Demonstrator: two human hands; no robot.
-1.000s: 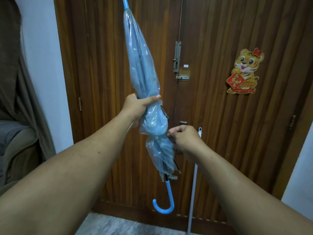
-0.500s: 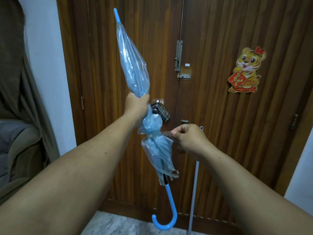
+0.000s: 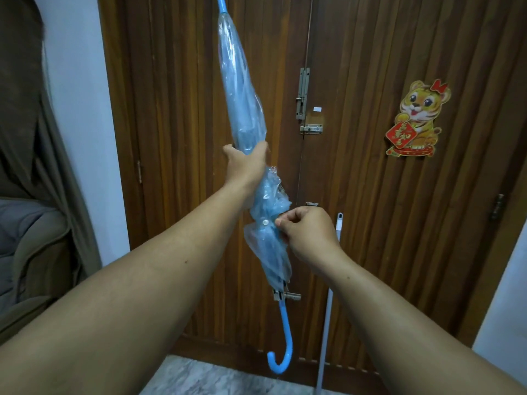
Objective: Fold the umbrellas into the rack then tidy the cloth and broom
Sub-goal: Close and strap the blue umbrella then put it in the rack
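A folded clear-blue umbrella [image 3: 242, 89] is held tip up in front of me, its blue hooked handle [image 3: 282, 352] hanging low. My left hand [image 3: 245, 166] grips the canopy around its middle. My right hand [image 3: 308, 232] pinches the umbrella's strap beside a white snap button [image 3: 265, 222] on the lower canopy. A white broom pole [image 3: 330, 280] leans upright against the door just right of my right hand; its head is out of view. No rack or cloth is in view.
A dark wooden double door [image 3: 370, 67] with metal bolts [image 3: 302, 92] fills the background and carries a tiger sticker [image 3: 416, 118]. A brown curtain [image 3: 25, 95] and a grey sofa [image 3: 25, 246] stand at the left. Marble floor [image 3: 205, 377] shows below.
The umbrella has swung back more upright, its tip rising out of the frame. My right hand has drawn the strap in from the side to the canopy next to the snap button.
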